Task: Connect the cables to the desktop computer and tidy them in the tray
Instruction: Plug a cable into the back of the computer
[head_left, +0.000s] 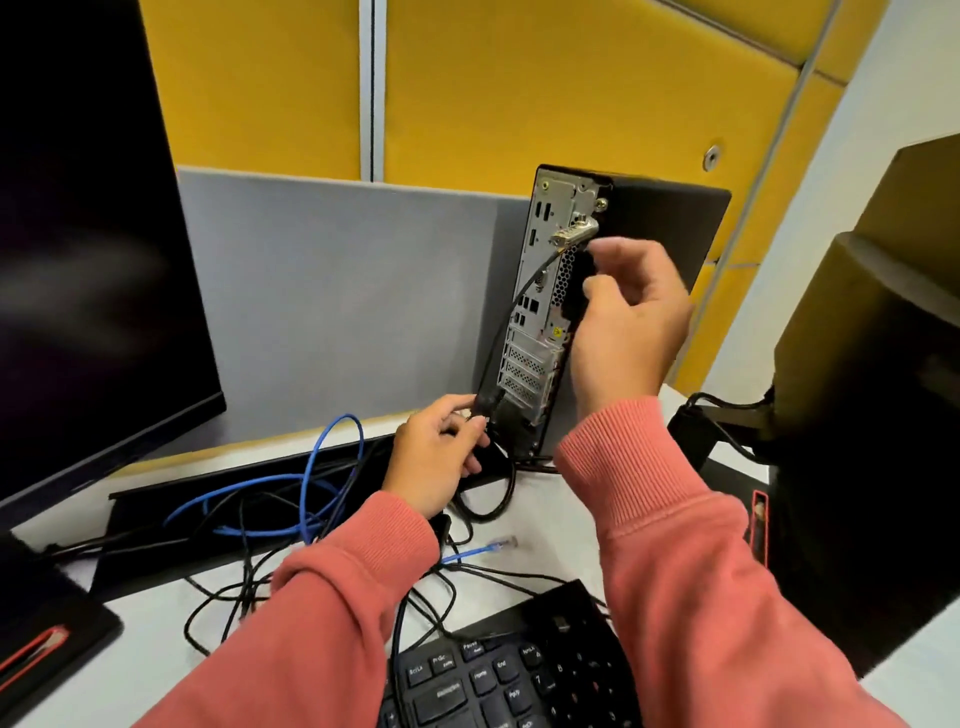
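Careful: your left hand (439, 457) pinches a black plug (485, 404) low at the rear panel of the desktop computer (550, 312), and your right hand (628, 322) curls round the case edge, steadying it. Push at an angle and the plug may jam, or the upright tower could tip. The blue network cable (322, 467) (its end lies loose by the keyboard (519, 670)) may snag. Count: 1 tower, 1 cable tray (156, 525), 1 blue cable, several black leads, 1 keyboard, 2 monitors.

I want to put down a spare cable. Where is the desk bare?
Bare desk lies between the blue plug and the right sleeve. The cable tray and the desk left of the keyboard are crowded with black cables.
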